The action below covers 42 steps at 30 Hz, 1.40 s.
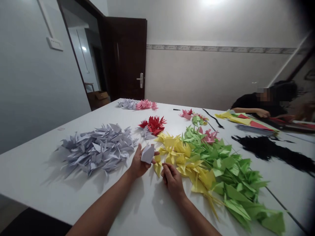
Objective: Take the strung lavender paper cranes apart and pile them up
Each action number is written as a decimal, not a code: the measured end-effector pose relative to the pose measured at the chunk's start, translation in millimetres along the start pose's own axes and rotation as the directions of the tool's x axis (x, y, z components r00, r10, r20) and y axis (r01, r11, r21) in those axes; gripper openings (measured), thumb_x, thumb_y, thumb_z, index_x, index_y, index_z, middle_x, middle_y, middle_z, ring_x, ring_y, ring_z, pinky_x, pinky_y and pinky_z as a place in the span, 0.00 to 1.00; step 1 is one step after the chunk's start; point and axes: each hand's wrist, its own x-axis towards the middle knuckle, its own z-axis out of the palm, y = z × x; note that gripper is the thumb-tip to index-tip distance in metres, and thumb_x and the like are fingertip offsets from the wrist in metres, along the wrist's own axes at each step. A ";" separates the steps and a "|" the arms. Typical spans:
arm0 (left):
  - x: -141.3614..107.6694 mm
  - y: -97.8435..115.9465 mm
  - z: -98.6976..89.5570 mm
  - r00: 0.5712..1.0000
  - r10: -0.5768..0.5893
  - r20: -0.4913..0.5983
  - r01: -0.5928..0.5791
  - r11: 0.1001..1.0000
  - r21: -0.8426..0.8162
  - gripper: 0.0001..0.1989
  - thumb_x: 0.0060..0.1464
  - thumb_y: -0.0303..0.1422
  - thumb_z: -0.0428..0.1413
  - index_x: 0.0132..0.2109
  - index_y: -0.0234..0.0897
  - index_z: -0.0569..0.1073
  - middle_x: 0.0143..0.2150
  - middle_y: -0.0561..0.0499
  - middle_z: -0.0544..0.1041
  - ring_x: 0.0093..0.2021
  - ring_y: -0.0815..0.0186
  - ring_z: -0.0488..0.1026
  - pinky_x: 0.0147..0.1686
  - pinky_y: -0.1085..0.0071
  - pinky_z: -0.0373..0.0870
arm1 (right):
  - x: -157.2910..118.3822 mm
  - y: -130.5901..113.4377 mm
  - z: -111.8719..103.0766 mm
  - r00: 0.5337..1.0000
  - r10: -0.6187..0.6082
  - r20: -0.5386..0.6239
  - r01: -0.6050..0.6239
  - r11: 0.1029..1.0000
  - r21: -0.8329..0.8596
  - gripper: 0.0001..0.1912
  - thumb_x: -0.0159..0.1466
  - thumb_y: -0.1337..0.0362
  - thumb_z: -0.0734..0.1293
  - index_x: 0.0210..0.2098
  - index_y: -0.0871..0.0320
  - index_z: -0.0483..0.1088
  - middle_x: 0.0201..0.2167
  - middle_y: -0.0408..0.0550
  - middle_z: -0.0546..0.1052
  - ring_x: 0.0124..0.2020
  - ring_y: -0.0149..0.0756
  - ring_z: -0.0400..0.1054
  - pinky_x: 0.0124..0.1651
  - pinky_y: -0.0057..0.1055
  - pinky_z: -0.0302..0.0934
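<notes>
My left hand (138, 164) holds a white folded paper crane (147, 154) above the table, with the thumb and fingers around its side. Close by on the right, my right hand (172, 180) is closed in a pinch; whatever its fingertips may hold is too small to make out. To the left of both hands spreads a heap of white paper cranes (98, 147). Yellow paper cranes (177, 149) lie just beyond my right hand, and a long heap of green ones (231, 167) borders them. Red paper cranes (155, 125) form a small cluster straight ahead.
Pink cranes (145, 104) sit at the table's far edge. At the right, a co-worker (261, 101) handles coloured paper sheets (251, 123). A tangle of black cords (265, 147) lies before them. Behind the white table (29, 164) is a dark door (128, 59).
</notes>
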 end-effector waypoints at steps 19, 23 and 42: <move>-4.4 57.5 -47.4 0.930 0.351 0.111 -0.322 0.922 -0.213 0.34 0.57 0.43 0.49 0.64 0.32 0.49 0.61 0.37 0.62 0.57 0.61 0.66 0.50 0.69 0.68 | -11.5 -0.1 -2.8 0.999 -0.042 -0.007 0.041 0.996 -0.079 0.22 0.54 0.47 0.67 0.34 0.61 0.69 0.17 0.38 0.66 0.13 0.22 0.53 0.14 0.21 0.47; 6.9 29.5 -24.7 0.949 0.313 0.020 -0.287 0.842 0.457 0.22 0.48 0.35 0.59 0.52 0.37 0.69 0.52 0.44 0.73 0.41 0.64 0.76 0.38 0.70 0.73 | -7.8 -3.6 -5.3 0.996 0.024 -0.088 -0.017 0.997 0.078 0.24 0.52 0.44 0.67 0.32 0.61 0.68 0.16 0.35 0.64 0.11 0.19 0.49 0.12 0.20 0.41; 24.8 -23.7 13.0 0.681 0.731 -0.051 -0.417 0.443 0.794 0.10 0.54 0.38 0.53 0.39 0.36 0.67 0.34 0.49 0.76 0.32 0.65 0.77 0.26 0.74 0.69 | -1.6 -8.4 -8.3 0.985 0.162 -0.053 -0.145 0.960 0.241 0.25 0.53 0.43 0.66 0.31 0.60 0.67 0.14 0.33 0.59 0.11 0.17 0.45 0.12 0.18 0.37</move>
